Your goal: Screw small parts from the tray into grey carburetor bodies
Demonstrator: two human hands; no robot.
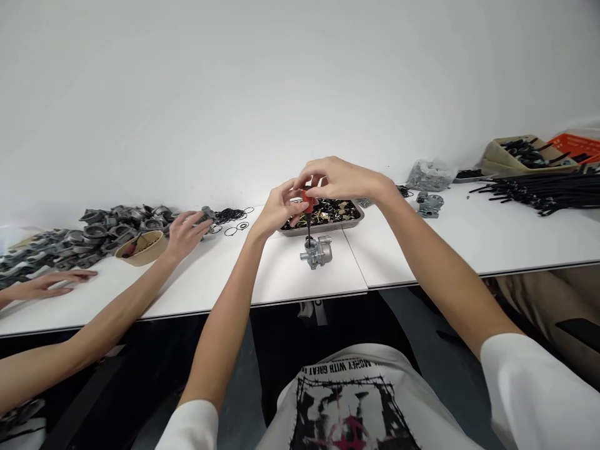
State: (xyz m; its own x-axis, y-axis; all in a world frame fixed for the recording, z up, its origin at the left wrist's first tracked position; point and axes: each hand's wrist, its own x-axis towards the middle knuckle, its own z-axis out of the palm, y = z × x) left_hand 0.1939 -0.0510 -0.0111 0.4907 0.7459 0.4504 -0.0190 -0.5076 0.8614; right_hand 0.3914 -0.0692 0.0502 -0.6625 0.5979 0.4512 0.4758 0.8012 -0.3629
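Observation:
A small grey metal carburetor body (pixel 318 251) stands on the white table (pixel 290 275) in front of me. A screwdriver with a red handle (pixel 307 201) points straight down into it. My left hand (pixel 280 207) pinches the red handle from the left. My right hand (pixel 338 178) curls over the handle's top from the right, fingers closed on it. Just behind both hands lies a shallow tray (pixel 349 223) filled with small dark and brass parts.
A co-worker's two hands reach in at left: one (pixel 186 232) holds a grey part, the other (pixel 49 284) lies flat. Grey castings (pixel 94 231), a brown bowl (pixel 140 247) and black O-rings (pixel 232 219) lie there. Black cables (pixel 544 187), bins (pixel 525 153) and a bag (pixel 429 175) sit at right.

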